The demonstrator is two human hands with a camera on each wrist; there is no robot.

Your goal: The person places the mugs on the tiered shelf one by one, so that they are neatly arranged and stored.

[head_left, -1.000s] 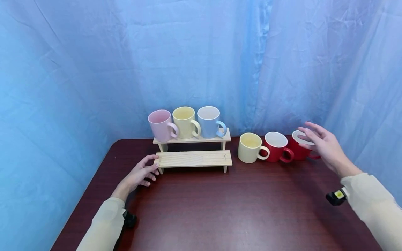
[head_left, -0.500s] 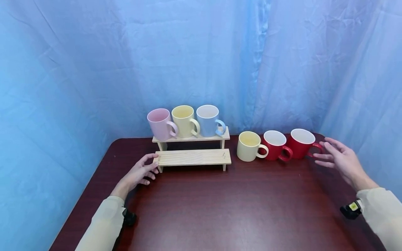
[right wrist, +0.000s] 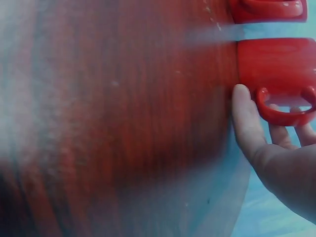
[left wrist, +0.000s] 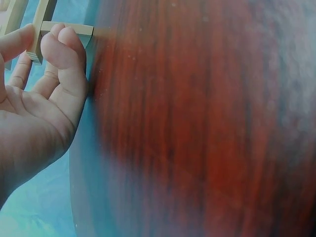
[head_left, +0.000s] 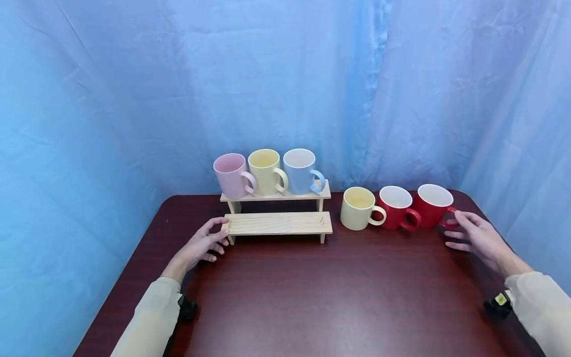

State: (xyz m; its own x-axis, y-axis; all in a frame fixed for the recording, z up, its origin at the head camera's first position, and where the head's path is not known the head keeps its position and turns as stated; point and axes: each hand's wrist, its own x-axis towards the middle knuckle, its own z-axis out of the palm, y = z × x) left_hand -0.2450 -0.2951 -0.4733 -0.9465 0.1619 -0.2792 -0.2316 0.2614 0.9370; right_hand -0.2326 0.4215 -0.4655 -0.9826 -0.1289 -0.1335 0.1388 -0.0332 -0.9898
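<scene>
My left hand [head_left: 198,249] pinches the left end of a low wooden step rack [head_left: 276,224] between fingertips and thumb; in the left wrist view, fingers [left wrist: 66,54] bend beside its leg. At the far right, my right hand [head_left: 484,243] reaches the handle of the end red mug [head_left: 429,212], its fingers spread and not closed round it. The right wrist view shows one straight finger [right wrist: 244,113] alongside this handle and others partly hidden behind it. A second red mug [head_left: 393,212] and a yellow mug [head_left: 354,215] stand to its left.
On the rack's upper tier stand a pink mug [head_left: 231,179], a yellow mug [head_left: 264,176] and a light blue mug [head_left: 299,176], handles to the right. Blue curtains [head_left: 267,74] hang behind the dark red-brown table [head_left: 312,297].
My right hand has come down from above the end red mug, moved out to its right side, then closer to its handle. My left hand stays at the rack's end.
</scene>
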